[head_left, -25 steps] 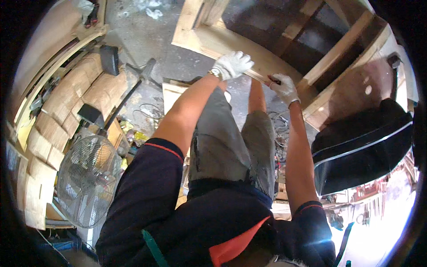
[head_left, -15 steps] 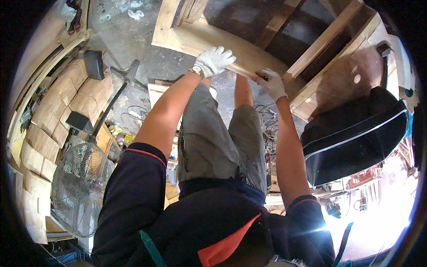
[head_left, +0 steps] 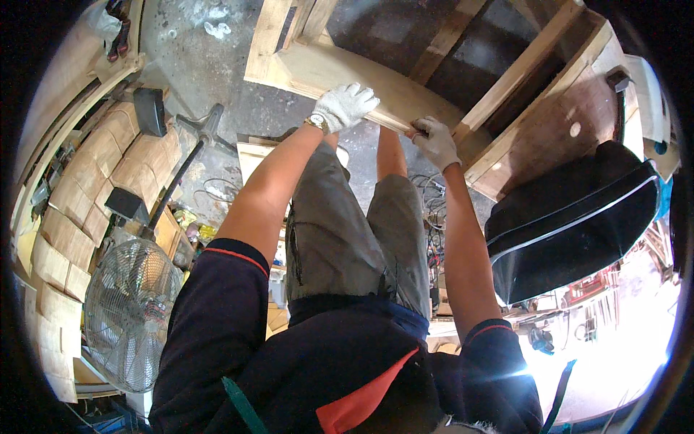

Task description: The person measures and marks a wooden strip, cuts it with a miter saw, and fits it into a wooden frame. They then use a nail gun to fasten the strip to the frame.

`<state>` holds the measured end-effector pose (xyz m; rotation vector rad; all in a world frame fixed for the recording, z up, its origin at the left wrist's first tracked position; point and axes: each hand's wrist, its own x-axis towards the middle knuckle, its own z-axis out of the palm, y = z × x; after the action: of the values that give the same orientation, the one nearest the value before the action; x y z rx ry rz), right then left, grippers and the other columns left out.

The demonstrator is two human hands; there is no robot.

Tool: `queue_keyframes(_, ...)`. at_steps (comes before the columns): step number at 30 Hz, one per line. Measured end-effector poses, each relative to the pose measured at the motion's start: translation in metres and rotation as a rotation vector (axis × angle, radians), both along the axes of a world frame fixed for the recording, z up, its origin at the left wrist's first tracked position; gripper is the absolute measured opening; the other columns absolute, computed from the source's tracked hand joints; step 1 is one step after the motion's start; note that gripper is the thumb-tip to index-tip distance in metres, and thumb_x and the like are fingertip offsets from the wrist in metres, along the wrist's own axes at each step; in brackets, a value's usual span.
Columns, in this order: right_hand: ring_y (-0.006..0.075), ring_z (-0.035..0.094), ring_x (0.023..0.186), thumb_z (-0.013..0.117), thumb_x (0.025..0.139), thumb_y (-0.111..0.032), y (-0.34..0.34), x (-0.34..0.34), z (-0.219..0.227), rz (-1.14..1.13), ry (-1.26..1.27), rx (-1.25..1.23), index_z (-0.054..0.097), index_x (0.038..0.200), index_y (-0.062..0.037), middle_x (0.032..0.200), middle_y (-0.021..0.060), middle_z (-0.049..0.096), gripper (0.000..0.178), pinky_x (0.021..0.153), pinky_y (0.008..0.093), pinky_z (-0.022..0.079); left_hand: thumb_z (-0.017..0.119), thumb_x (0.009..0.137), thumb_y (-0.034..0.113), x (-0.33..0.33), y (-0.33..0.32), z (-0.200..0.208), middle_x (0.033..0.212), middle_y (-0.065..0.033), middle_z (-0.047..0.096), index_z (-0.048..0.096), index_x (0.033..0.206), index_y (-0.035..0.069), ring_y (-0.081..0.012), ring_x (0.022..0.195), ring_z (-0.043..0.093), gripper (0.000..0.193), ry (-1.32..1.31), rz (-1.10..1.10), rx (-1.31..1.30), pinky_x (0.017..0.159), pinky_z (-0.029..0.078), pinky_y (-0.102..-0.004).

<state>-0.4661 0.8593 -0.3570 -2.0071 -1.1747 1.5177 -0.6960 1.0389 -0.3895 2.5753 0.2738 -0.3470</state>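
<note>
A large pale wooden frame (head_left: 361,72) with several crosspieces stands ahead of me, its near board running across the upper middle. My left hand (head_left: 347,106), in a white knitted glove with a watch at the wrist, rests on that board's near edge. Its fingers are stretched out toward the right. Farther right, my right hand (head_left: 437,142) is also gloved and has its fingers curled round the same edge. Thumb and fingertips seem to pinch the wood there; anything small between them is hidden.
A pedestal fan (head_left: 134,315) is at the left, beside stacked wooden pieces (head_left: 69,195). On the right are a black curved tub-like object (head_left: 578,217) and a wooden panel (head_left: 564,134). Loose cables (head_left: 434,206) lie on the floor near my legs.
The view has shifted slightly. Both hands keep about the same places on the board's edge, and the right one remains curled round it.
</note>
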Motion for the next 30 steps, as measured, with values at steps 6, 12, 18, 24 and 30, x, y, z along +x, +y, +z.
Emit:
queue_keyframes(6,0.0263,0.067,0.089,0.071,0.085,-0.016,0.008,0.006,0.009,-0.004,0.073,-0.127,0.071,0.105,0.0002,0.097,0.0144,0.067,0.026,0.078,0.0361,0.051,0.055,0.088,0.022,0.002,0.001,0.001,0.109,-0.0063,0.06,0.063,0.113,0.016,-0.0264,0.099,0.061,0.027,-0.006,-0.024,0.005,0.081,0.056,-0.0404)
queue_keyframes(12,0.0231,0.068,0.09,0.07,0.083,-0.011,0.031,0.025,0.032,-0.298,-0.43,0.112,0.071,0.102,-0.0002,0.093,0.0116,0.07,0.022,0.083,0.0321,0.053,0.06,0.085,0.024,-0.002,-0.004,-0.002,0.108,-0.0041,0.061,0.064,0.115,0.016,-0.0248,0.098,0.06,0.031,-0.02,0.012,0.071,0.085,0.054,-0.0376)
queue_keyframes(18,0.0344,0.064,0.08,0.066,0.081,-0.013,0.069,0.117,0.096,-0.707,-1.254,0.574,0.07,0.1,-0.001,0.094,0.0164,0.071,0.023,0.074,0.0424,0.054,0.058,0.087,0.024,-0.006,-0.008,-0.011,0.107,-0.0061,0.065,0.064,0.116,0.016,-0.0264,0.099,0.064,0.03,0.057,0.048,0.014,0.085,0.055,-0.0392)
queue_keyframes(24,0.0461,0.041,0.136,0.056,0.088,-0.069,0.052,0.144,0.049,-0.626,-1.142,-0.306,0.031,0.147,0.0005,0.147,0.0305,0.037,0.095,0.11,0.0572,0.036,0.052,0.091,0.022,0.01,0.001,0.007,0.099,-0.0085,0.068,0.066,0.106,0.016,-0.0268,0.091,0.068,0.021,0.174,0.026,-0.057,0.078,0.057,-0.0447)
queue_keyframes(30,0.0449,0.042,0.133,0.068,0.078,-0.054,0.058,0.137,0.039,-0.452,-1.288,-0.465,0.036,0.142,-0.0007,0.143,0.0264,0.043,0.089,0.109,0.0578,0.034,0.053,0.092,0.025,-0.005,-0.007,-0.003,0.108,-0.0059,0.067,0.063,0.123,0.021,-0.0271,0.097,0.068,0.032,0.08,0.055,0.083,0.079,0.057,-0.0447)
